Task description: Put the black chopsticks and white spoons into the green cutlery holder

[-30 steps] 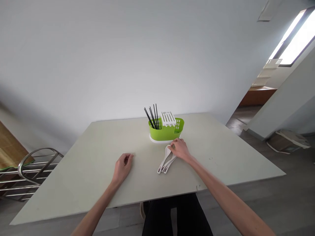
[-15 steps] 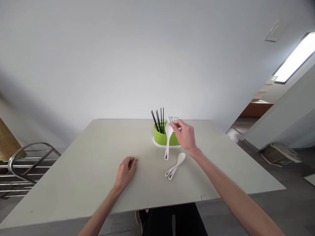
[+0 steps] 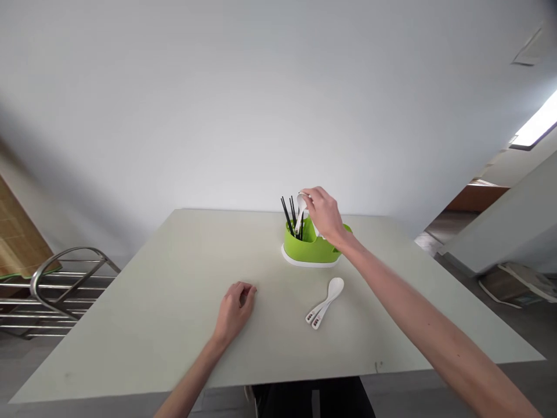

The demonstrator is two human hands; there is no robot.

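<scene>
Between the fingertips of my right hand (image 3: 324,213), a white spoon (image 3: 300,212) hangs bowl up and handle down. Its handle end is over the left part of a green utensil holder (image 3: 308,251), beside several black chopsticks (image 3: 288,216) standing there. My wrist hides the holder's right part. Two more white spoons (image 3: 324,303) lie crossed on the table, in front of the holder, their bowls stacked. My left hand (image 3: 235,307) rests on the table left of them, fingers curled with thumb and fingertips together; nothing shows in it.
The pale table (image 3: 165,302) reaches back to a white wall (image 3: 235,116). On the floor at the left stands a metal rack (image 3: 73,284). A dark box-like bin (image 3: 507,284) is on the floor at the right.
My right hand has raised the spoon and carried it from in front of the holder to above its chopstick side. The whole view has shifted a little; my left hand stays resting.
</scene>
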